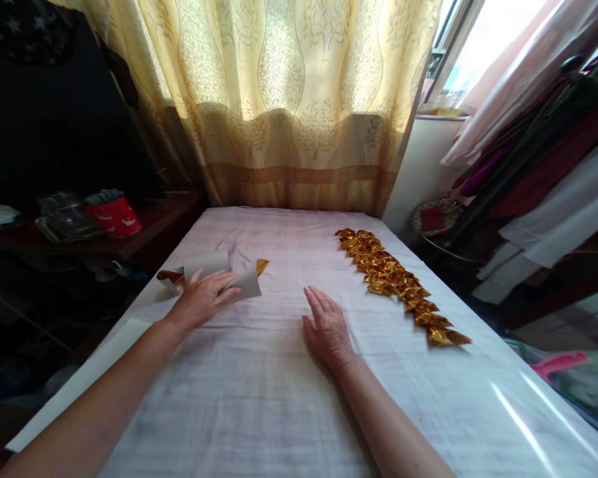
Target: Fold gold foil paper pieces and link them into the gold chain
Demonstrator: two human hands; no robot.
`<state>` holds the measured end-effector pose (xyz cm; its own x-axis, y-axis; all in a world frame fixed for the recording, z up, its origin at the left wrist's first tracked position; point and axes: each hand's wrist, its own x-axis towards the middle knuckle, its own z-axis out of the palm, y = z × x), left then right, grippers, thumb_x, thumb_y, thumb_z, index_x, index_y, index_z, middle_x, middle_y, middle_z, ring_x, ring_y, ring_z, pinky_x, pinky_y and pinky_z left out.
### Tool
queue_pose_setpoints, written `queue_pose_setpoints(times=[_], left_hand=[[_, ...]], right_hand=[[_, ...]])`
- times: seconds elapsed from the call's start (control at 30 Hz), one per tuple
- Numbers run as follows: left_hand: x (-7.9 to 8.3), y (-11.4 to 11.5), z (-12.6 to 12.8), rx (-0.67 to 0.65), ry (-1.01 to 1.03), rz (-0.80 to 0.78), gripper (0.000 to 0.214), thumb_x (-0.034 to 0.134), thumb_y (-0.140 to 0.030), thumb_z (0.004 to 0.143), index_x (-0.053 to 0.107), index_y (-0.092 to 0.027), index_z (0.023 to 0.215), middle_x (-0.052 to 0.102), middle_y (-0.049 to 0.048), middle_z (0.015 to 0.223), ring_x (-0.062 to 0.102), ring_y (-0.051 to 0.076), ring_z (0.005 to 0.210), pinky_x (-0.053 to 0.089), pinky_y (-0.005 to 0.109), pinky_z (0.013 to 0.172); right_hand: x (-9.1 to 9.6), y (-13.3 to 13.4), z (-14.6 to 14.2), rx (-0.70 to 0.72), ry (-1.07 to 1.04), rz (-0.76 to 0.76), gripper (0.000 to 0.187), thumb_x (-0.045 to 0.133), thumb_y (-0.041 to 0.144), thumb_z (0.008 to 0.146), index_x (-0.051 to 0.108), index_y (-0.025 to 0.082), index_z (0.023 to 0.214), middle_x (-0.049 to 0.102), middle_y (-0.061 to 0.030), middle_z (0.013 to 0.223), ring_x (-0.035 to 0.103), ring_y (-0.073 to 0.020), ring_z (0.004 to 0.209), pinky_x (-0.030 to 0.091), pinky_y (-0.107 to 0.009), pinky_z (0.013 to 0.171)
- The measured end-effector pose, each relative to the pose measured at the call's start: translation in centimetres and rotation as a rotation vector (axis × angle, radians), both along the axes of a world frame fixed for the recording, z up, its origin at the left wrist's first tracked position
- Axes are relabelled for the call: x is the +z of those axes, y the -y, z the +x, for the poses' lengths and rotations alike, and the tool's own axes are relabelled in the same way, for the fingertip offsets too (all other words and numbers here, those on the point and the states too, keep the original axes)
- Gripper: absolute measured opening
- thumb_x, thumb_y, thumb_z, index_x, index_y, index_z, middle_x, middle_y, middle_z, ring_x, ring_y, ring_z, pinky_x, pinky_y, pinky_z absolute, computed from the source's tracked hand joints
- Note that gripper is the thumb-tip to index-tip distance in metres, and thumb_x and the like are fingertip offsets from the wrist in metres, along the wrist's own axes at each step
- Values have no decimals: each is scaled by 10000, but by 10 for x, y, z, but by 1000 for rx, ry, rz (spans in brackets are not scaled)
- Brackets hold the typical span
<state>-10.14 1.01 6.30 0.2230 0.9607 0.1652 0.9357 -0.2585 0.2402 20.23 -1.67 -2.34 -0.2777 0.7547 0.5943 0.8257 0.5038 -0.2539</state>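
My left hand (202, 296) lies with fingers stretched out on a small stack of gold foil paper sheets (246, 283), grey side up, at the left of the white-covered table (289, 398). Some sheet corners curl and show gold. My right hand (325, 326) rests flat on the cloth near the middle, fingers together and straight, holding nothing. To its right, a long row of folded gold paper pieces (397, 283) runs diagonally from the far centre toward the right edge.
A yellow patterned curtain (299, 106) hangs behind the table. On a dark shelf at the left stand a red tin (114, 216) and a glass container (64, 219). Clothes hang on a rack (543, 159) at the right, beside a bright window.
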Motion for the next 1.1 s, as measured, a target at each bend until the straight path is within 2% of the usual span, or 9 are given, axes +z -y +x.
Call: queue_pose_setpoints(times=[0.17, 0.27, 0.4, 0.5, 0.63, 0.77, 0.87, 0.97, 1.1], left_hand=[[-13, 30, 50, -235, 63, -165, 315, 510, -439, 938, 689, -319, 1169, 720, 36, 1218, 627, 249, 1165, 256, 508, 1155], [-23, 43, 65, -271, 84, -185, 307, 555, -436, 920, 679, -311, 1171, 708, 49, 1242, 628, 247, 1162, 270, 497, 1148], [-35, 56, 70, -304, 59, -172, 343, 572, -421, 922, 661, -306, 1233, 653, 75, 1336, 574, 258, 1265, 267, 502, 1155], [-37, 65, 69, -296, 2, -179, 333, 574, -405, 926, 674, -318, 1231, 593, 86, 1413, 494, 287, 1352, 237, 545, 1165], [-35, 78, 69, -288, 12, -160, 225, 583, -397, 919, 751, -312, 1041, 503, 60, 1503, 399, 309, 1421, 193, 564, 1175], [-32, 81, 70, -318, 153, -218, 301, 488, -407, 954, 748, -288, 860, 757, 24, 1085, 645, 224, 1116, 338, 424, 1105], [-30, 70, 74, -215, 227, -221, 408, 414, -434, 963, 722, -255, 764, 751, 22, 805, 684, 195, 808, 478, 303, 865], [-32, 53, 80, -162, 251, -207, 422, 377, -471, 967, 736, -250, 968, 766, 37, 1006, 692, 201, 927, 496, 277, 822], [-35, 43, 87, -141, 221, -212, 419, 516, -533, 902, 713, -228, 1110, 737, 70, 1144, 666, 246, 1053, 487, 312, 887]], right_hand=[[9, 33, -7, 88, 129, 138, 571, 556, 119, 889, 492, 285, 1432, 426, -126, 1538, 382, -277, 1424, 349, -481, 1122], [10, 44, -3, 166, 190, 188, 532, 584, 121, 900, 543, 346, 1380, 452, -98, 1526, 387, -254, 1425, 329, -465, 1140], [7, 50, 6, 300, 234, 220, 335, 585, 140, 927, 655, 306, 1208, 561, -78, 1437, 475, -230, 1360, 372, -433, 1113], [9, 54, 10, 414, 241, 144, 213, 576, 176, 938, 684, 251, 1105, 659, -84, 1312, 592, -235, 1223, 442, -419, 1047], [19, 66, 15, 490, 158, -101, 239, 526, 206, 938, 666, 209, 1132, 733, -88, 1138, 666, -206, 1063, 497, -363, 965], [31, 74, 19, 420, 73, -334, 230, 471, 193, 958, 698, 228, 973, 758, -38, 914, 701, -161, 872, 510, -258, 806], [40, 66, 16, 337, 83, -521, 203, 518, 199, 934, 715, 240, 909, 741, 7, 778, 684, -139, 720, 466, -215, 675], [47, 50, 7, 186, 35, -621, 174, 562, 205, 906, 730, 251, 912, 747, 24, 793, 671, -130, 706, 421, -204, 633], [50, 31, -9, 47, 81, -669, 155, 588, 248, 901, 742, 259, 897, 743, 12, 800, 666, -153, 738, 401, -227, 645]])
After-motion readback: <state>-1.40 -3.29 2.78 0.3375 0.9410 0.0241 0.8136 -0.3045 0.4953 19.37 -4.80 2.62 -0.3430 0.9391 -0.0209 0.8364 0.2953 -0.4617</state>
